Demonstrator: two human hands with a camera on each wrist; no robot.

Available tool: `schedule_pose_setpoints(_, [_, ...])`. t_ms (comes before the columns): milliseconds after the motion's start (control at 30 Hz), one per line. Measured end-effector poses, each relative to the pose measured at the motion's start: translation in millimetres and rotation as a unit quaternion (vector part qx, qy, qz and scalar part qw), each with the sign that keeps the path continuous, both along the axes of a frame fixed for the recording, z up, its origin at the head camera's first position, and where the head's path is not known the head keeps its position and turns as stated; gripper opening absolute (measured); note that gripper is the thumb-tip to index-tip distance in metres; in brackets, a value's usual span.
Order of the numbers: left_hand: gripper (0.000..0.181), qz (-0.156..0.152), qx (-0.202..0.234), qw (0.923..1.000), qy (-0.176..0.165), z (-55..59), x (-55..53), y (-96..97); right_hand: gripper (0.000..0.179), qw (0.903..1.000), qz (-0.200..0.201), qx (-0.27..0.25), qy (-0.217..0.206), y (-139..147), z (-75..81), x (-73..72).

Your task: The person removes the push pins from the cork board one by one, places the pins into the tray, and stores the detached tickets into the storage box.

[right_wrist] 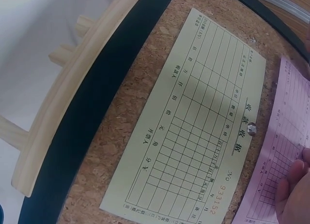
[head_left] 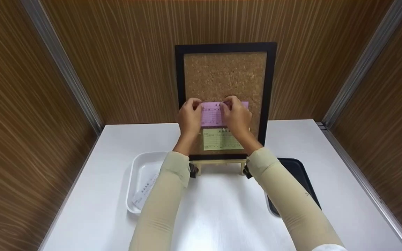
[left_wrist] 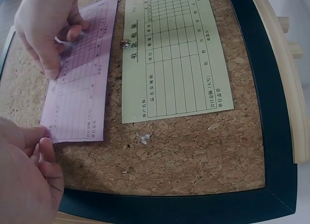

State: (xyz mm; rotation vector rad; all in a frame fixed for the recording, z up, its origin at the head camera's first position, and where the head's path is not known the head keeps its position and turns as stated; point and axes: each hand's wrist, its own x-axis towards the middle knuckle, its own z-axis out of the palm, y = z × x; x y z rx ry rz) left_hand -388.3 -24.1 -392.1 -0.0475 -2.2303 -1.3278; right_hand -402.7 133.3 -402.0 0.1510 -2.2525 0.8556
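A pink receipt slip (head_left: pixel 210 116) lies crosswise against a black-framed cork board (head_left: pixel 227 75). My left hand (head_left: pixel 190 116) pinches its left upper corner between thumb and fingertips. Farther along its top edge, my right hand (head_left: pixel 237 115) grips the slip with curled fingers, the thumb (left_wrist: pixel 51 69) lapping the edge in the left wrist view. A small shiny bit shows between those fingers; I cannot tell what it is. Just below, a light green receipt slip (right_wrist: pixel 179 132) is fixed by a silver thumbtack (right_wrist: pixel 251 129) at its top middle.
A wooden stand (head_left: pixel 218 161) holds the board upright near the back wall. On the white table (head_left: pixel 218 216), a white tray (head_left: pixel 131 181) with a paper slip (head_left: pixel 145 190) sits to the left. A black tray (head_left: pixel 295 165) is at the right, partly behind my right sleeve.
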Motion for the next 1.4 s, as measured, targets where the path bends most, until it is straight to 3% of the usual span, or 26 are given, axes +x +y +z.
schedule_pose_setpoints(1400, [0.014, -0.025, 0.055, 0.9981, 0.002, -1.6, 0.3, -5.4, 0.017, 0.9996, 0.022, -0.017, -0.011, 2.6, -2.7, 0.7])
